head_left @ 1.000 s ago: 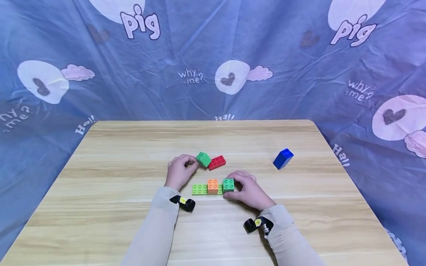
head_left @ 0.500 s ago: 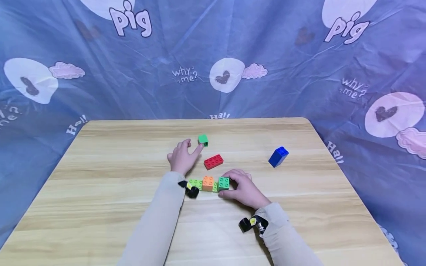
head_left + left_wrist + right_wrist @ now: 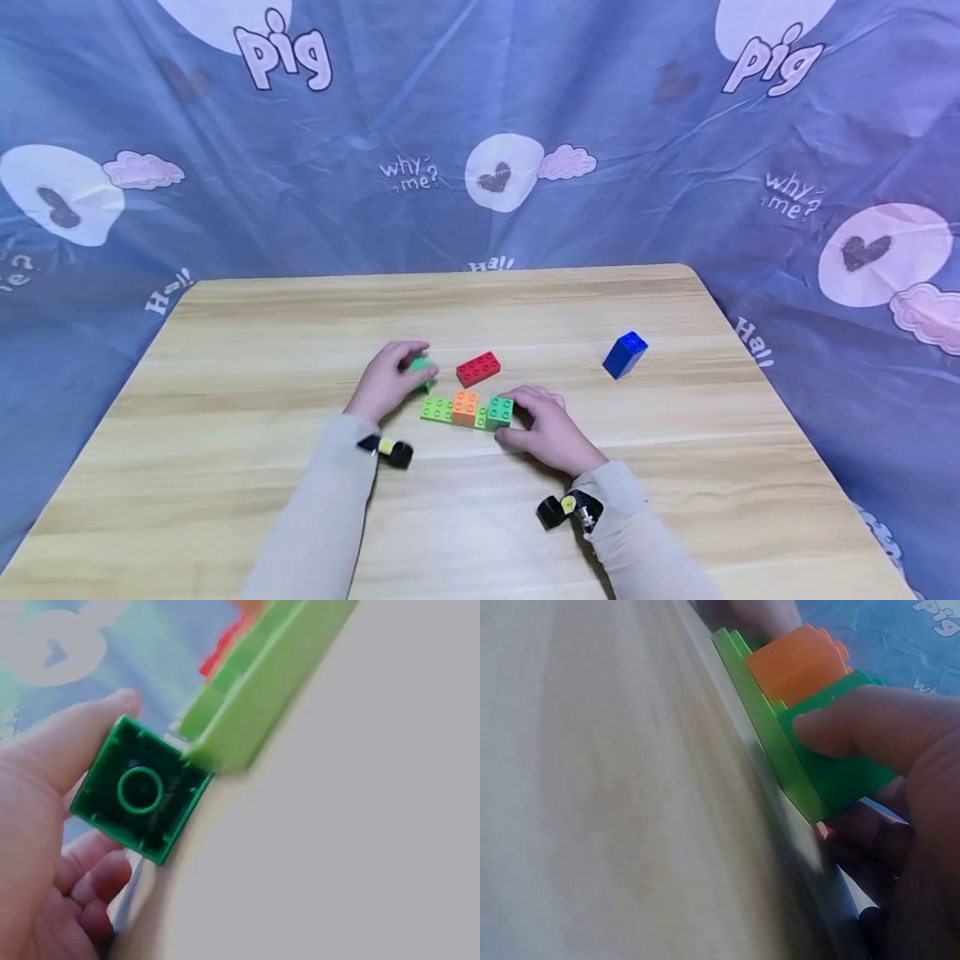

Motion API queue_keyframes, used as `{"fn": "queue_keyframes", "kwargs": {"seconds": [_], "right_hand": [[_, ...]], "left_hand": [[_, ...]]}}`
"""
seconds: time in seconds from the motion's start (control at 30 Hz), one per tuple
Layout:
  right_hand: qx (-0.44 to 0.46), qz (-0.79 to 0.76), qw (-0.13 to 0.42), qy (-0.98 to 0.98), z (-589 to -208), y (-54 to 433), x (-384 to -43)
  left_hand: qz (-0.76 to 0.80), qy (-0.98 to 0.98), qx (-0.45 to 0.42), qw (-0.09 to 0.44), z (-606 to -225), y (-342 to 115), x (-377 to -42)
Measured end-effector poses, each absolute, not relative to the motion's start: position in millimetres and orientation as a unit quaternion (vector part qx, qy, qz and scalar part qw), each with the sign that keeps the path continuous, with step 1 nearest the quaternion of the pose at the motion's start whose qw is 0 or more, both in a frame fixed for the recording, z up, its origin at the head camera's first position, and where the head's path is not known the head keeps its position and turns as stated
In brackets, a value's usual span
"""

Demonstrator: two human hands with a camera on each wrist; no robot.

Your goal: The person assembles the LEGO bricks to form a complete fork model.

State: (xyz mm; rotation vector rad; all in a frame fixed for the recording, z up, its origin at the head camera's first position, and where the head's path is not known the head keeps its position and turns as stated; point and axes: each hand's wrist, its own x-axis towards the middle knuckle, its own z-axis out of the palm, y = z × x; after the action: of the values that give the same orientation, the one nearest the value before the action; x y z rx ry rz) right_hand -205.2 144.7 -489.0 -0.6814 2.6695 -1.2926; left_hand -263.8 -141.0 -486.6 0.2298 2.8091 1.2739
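My left hand (image 3: 384, 387) pinches a small green brick (image 3: 422, 367) between thumb and fingers, just behind the left end of a lime-green building plate (image 3: 437, 407). In the left wrist view, that green brick's (image 3: 161, 825) hollow underside faces the camera. An orange brick (image 3: 465, 403) sits on the plate's middle, and a second green brick (image 3: 500, 408) stands on its right end. With thumb and fingers, my right hand (image 3: 553, 432) grips this second green brick (image 3: 840, 776); some of its fingers are hidden behind it.
A red brick (image 3: 478, 368) lies studs up behind the plate. Farther right stands a tall blue block (image 3: 625, 356). Everything rests on a wooden table (image 3: 225, 367), backed by a blue printed cloth (image 3: 420, 83).
The small green brick was behind the red brick half a second ago, at my left fingertips. Now my left hand holds it nearer, left of the red brick. My right hand keeps its grip.
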Motion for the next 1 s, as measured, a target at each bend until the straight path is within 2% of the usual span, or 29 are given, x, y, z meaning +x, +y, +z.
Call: {"fn": "queue_keyframes", "kwargs": {"seconds": [0.13, 0.27, 0.47, 0.73, 0.87, 1.0], "right_hand": [[-0.228, -0.422, 0.041, 0.877, -487.8, 149.7, -206.5], [-0.224, -0.422, 0.040, 0.877, -488.2, 155.2, -205.6], [-0.231, -0.425, 0.040, 0.874, -490.4, 150.2, -204.4], [-0.232, -0.422, 0.036, 0.876, -494.6, 150.6, -205.2], [-0.228, -0.421, 0.041, 0.877, -493.3, 149.1, -205.1], [-0.226, -0.422, 0.038, 0.877, -492.0, 146.9, -205.6]], "left_hand": [[0.398, 0.914, 0.066, 0.026, -482.2, -152.2, -224.1], [0.385, 0.919, 0.072, 0.037, -479.7, -153.0, -203.1], [0.428, 0.901, 0.048, 0.046, -473.8, -173.1, -194.4], [0.439, 0.896, 0.064, -0.004, -475.3, -178.2, -199.5], [0.577, 0.816, 0.030, 0.016, -476.0, -173.7, -201.5], [0.758, 0.650, -0.011, 0.052, -474.4, -162.3, -203.0]]}}
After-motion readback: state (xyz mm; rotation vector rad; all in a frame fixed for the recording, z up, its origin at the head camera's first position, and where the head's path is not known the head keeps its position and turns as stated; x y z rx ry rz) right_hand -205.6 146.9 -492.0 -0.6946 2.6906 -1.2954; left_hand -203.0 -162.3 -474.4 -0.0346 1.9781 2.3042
